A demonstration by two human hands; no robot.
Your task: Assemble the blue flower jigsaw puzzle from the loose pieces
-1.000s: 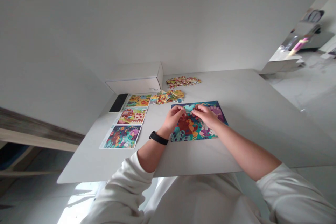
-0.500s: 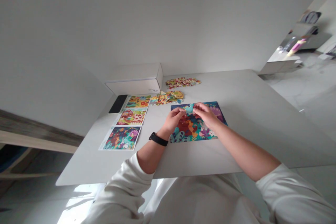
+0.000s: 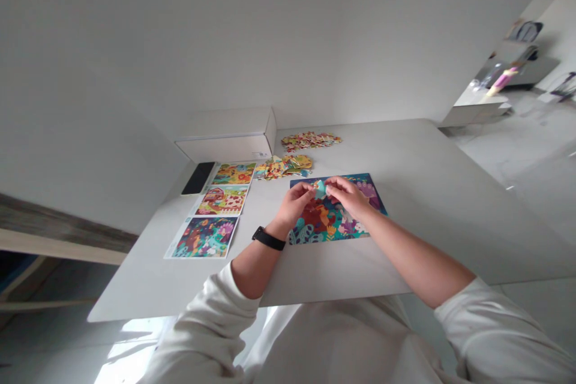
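Observation:
A small turquoise puzzle piece (image 3: 320, 189) is pinched between the fingertips of my left hand (image 3: 294, 203) and my right hand (image 3: 347, 194). Both hands are closed at the fingers, with a black band on the left wrist. Beneath them lies a colourful jigsaw puzzle (image 3: 330, 229) in dark blue, red and teal, flat on the table. My hands cover part of its upper half, so I cannot see whether there is a gap under them.
Three picture sheets (image 3: 206, 237) lie in a column on the white table (image 3: 265, 276). A black phone (image 3: 198, 178) is beside the top one. Two heaps of loose puzzle pieces, a nearer pile (image 3: 288, 165) and a farther pile (image 3: 311, 140), lie right of a white box (image 3: 227, 135).
The turquoise piece has turned between my fingers and now shows a different outline. My hands stay close together over the puzzle; the whole view has shifted slightly.

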